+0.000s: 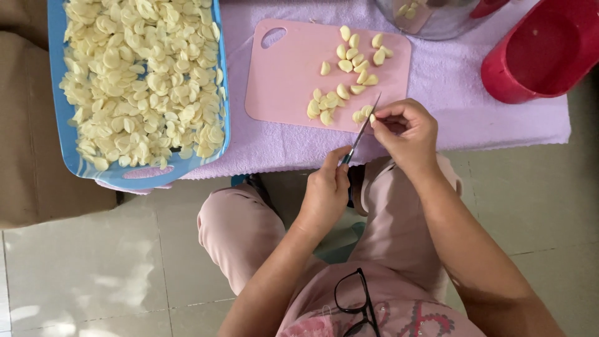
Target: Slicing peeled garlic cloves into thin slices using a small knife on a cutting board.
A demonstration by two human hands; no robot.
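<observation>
Left hand fist closed around knife handle, blade slanting up-right toward pink cutting board, right hand fingertips pinching garlic clove at board's near edge

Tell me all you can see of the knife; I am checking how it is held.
The knife is small, with a thin, narrow blade that looks like grey metal and slants up to the right. Its handle is hidden inside the left hand, which grips it; only a dark bit shows at the fingers. The tip sits at the right hand, by a garlic clove pinched there, just over the near edge of the pink board. Whether the edge touches the clove cannot be told.
</observation>
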